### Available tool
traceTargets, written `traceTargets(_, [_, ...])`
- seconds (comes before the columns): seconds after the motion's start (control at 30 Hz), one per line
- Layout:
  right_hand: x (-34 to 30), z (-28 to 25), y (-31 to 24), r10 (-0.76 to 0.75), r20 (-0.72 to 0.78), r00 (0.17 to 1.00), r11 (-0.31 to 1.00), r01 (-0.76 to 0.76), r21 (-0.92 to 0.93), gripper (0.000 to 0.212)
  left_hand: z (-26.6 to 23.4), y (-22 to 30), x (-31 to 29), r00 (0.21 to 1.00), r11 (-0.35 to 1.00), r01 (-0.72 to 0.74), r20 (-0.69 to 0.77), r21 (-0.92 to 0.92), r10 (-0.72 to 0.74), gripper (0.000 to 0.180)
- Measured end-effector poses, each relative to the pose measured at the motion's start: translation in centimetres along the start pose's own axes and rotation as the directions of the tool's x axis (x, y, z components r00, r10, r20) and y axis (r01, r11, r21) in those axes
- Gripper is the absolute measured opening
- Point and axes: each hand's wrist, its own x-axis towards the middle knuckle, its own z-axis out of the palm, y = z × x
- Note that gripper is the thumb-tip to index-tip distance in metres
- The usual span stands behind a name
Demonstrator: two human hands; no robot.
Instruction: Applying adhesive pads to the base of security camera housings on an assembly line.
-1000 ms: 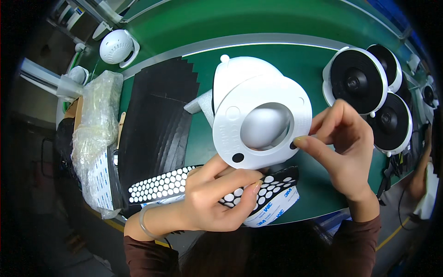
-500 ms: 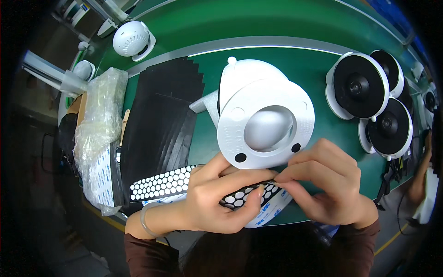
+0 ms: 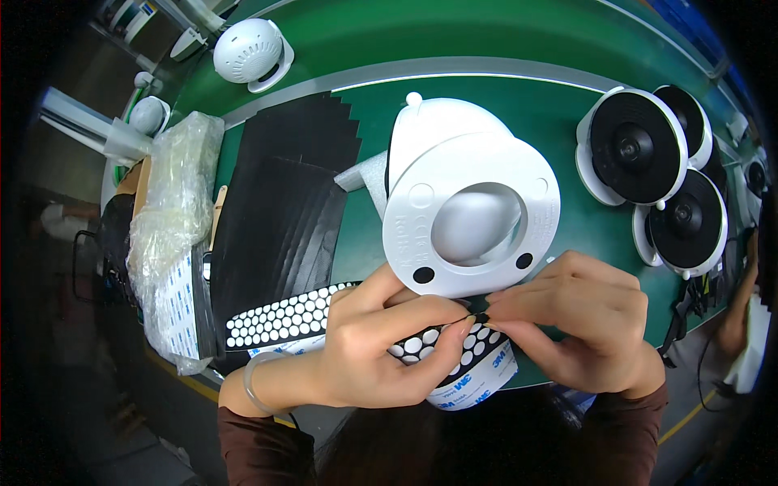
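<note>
My left hand (image 3: 397, 344) pinches a strip of stick-on pads (image 3: 413, 348), black with rows of white round spots. Its backing, white with blue print, curls below the fingers, and the strip's other end lies left of the hand. Close by, my right hand (image 3: 571, 320) has thumb and forefinger closed on a small black piece (image 3: 480, 317) at the strip's edge, between both hands' fingertips. Just beyond them rests a white round-bodied device (image 3: 454, 117), its ring-shaped base (image 3: 405, 231) facing me. Two black round pads (image 3: 423, 275) sit on the base's near side; two shallow round recesses show farther up.
Black sheets (image 3: 279, 194) are stacked left of the device, beside a clear plastic-wrapped bundle (image 3: 174, 186). Several white devices with black round fronts (image 3: 636, 146) stand at the right. Another white device (image 3: 247, 53) is at the back left. Grey foam (image 3: 375, 182) lies by the middle device.
My right hand has shifted slightly right, and the black piece now shows between the fingertips. The strip's backing has swung, showing more of its printed side. The view has shifted a little.
</note>
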Motion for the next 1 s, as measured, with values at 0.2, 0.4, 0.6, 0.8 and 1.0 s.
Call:
traceTargets(0.2, [-0.1,0.2,0.4,-0.109,0.002,0.994,0.99,0.108,-0.087,0.02,0.0,0.1,-0.1,1.0,1.0,0.009,-0.006,-0.008,-0.009,0.012])
traceTargets(0.4, [-0.4,0.6,0.5,-0.198,-0.037,0.98,0.973,0.192,-0.13,0.024,0.1,0.2,-0.1,1.0,1.0,0.011,-0.02,-0.012,-0.011,0.012])
traceTargets(0.6, [-0.6,0.8,0.4,-0.252,-0.003,0.968,0.94,0.243,-0.241,0.031,0.3,0.2,-0.1,0.999,1.0,0.01,-0.043,0.009,-0.01,0.011])
traceTargets(0.8, [-1.0,1.0,0.4,-0.367,-0.015,0.93,0.88,0.342,-0.33,0.037,0.2,0.5,0.0,0.998,0.999,0.043,-0.05,-0.006,-0.043,0.011])
traceTargets(1.0, [-0.9,0.9,0.1,-0.353,-0.023,0.935,0.888,0.327,-0.324,0.032,0.1,0.2,0.0,0.997,0.998,0.034,-0.069,-0.043,-0.037,0.011])
